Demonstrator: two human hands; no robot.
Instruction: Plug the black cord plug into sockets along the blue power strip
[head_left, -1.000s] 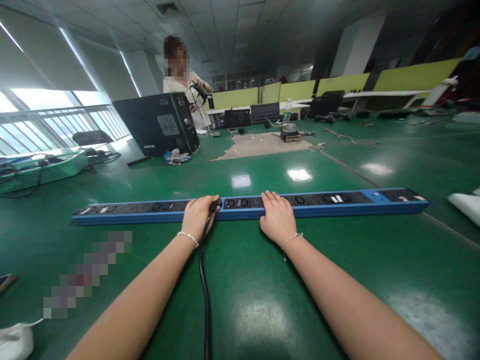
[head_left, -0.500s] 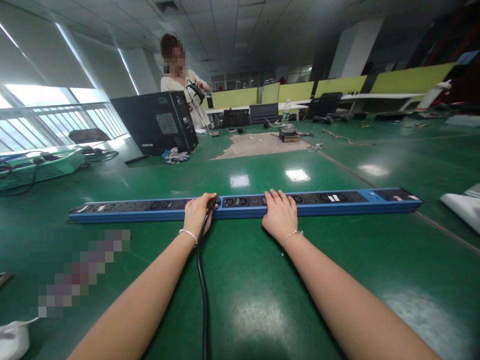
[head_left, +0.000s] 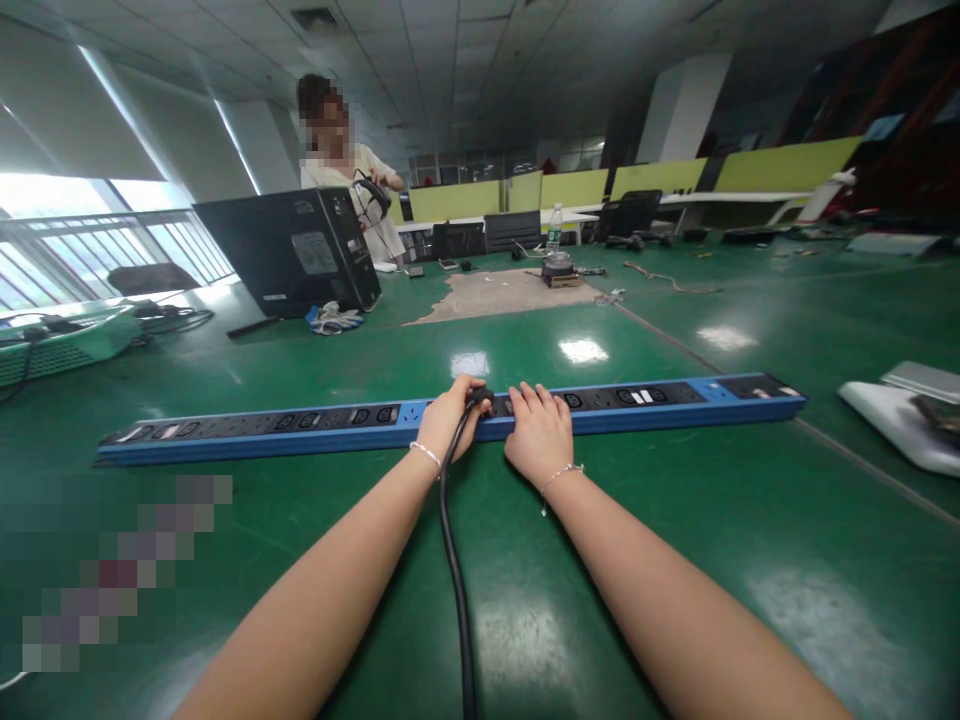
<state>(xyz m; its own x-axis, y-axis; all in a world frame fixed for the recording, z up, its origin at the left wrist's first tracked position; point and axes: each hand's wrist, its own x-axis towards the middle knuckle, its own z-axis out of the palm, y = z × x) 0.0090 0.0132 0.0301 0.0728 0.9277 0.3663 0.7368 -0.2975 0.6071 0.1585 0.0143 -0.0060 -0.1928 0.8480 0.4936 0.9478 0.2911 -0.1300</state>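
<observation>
Your left hand (head_left: 450, 418) has moved right along the blue power strip (head_left: 492, 430), which lies across the green table (head_left: 517, 570); its fingers grip a black plug (head_left: 482, 397), cable (head_left: 452, 540) trailing toward you. Just beside, your right hand (head_left: 540, 435) rests on the strip, fingers slightly fanned.

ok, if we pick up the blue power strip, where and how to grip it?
Probably both long edges, a hand near each end, from above: the power strip is long, narrow and flat on the table, sockets up. The left hand, on the black plug, and the right hand are around mid-length.
</observation>
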